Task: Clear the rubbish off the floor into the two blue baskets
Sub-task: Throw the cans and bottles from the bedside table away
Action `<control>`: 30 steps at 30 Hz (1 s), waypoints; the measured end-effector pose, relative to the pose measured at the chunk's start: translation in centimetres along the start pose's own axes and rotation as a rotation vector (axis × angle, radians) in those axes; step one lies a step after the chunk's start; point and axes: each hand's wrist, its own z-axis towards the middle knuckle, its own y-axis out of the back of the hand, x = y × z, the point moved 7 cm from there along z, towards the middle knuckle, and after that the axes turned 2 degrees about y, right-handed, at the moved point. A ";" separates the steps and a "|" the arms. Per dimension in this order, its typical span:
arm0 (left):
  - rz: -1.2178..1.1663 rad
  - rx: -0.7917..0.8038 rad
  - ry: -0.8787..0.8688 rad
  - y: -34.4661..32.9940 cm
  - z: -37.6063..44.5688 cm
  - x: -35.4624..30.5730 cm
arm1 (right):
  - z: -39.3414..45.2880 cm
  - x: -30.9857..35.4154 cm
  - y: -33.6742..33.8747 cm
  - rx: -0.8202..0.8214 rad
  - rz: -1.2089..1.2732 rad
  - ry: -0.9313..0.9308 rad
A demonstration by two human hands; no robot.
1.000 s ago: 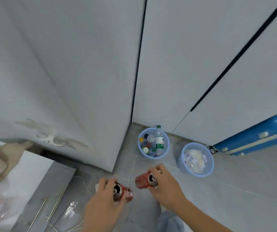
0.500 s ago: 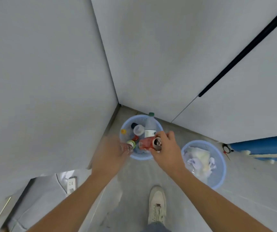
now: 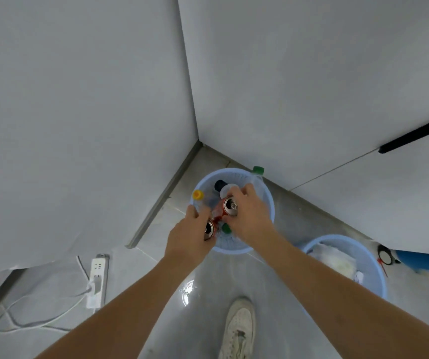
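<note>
Two blue baskets stand on the grey floor by the wall corner. Over the left basket (image 3: 267, 198), which holds several bottles and caps, both my hands reach in. My left hand (image 3: 188, 235) grips a red drinks can (image 3: 210, 228) above the basket's near-left rim. My right hand (image 3: 249, 216) grips a second red can (image 3: 229, 206) over the basket's middle, its silver top facing up. The right basket (image 3: 375, 275) at the lower right holds crumpled white paper.
A white power strip (image 3: 98, 278) with cables lies on the floor at the left. My white shoe (image 3: 239, 330) stands below the baskets. A blue case (image 3: 426, 263) lies at the right edge. Grey walls meet in the corner right behind the left basket.
I have stepped closer to the corner. Both hands have moved forward with their cans from above the floor to over the left basket.
</note>
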 end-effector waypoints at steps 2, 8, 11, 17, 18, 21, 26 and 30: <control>0.008 -0.008 -0.043 -0.5 0.0 -0.2 | 0.7 -0.1 -0.2 -0.026 -0.008 0.021; -0.056 -0.028 -0.069 -2.1 -1.5 0.2 | 2.0 -1.5 -0.9 -0.032 0.037 -0.001; -0.069 -0.044 -0.070 -2.3 -1.0 0.2 | 3.0 -1.8 -0.9 -0.027 0.052 0.002; 0.071 -0.009 -0.197 -4.9 0.8 -2.7 | 5.4 -2.6 -1.8 0.085 0.011 -0.031; 0.088 -0.003 -0.201 -5.4 1.0 -3.0 | 5.7 -2.6 -1.9 0.102 -0.011 -0.021; 0.082 -0.058 -0.192 -5.5 1.9 -3.1 | 6.4 -2.7 -1.6 0.100 -0.038 0.001; 0.037 -0.125 -0.149 -4.4 2.7 -2.5 | 6.1 -2.9 -1.1 0.061 -0.039 0.036; -0.045 -0.136 -0.103 -3.4 2.3 -2.2 | 4.9 -2.8 -0.3 0.019 -0.014 0.086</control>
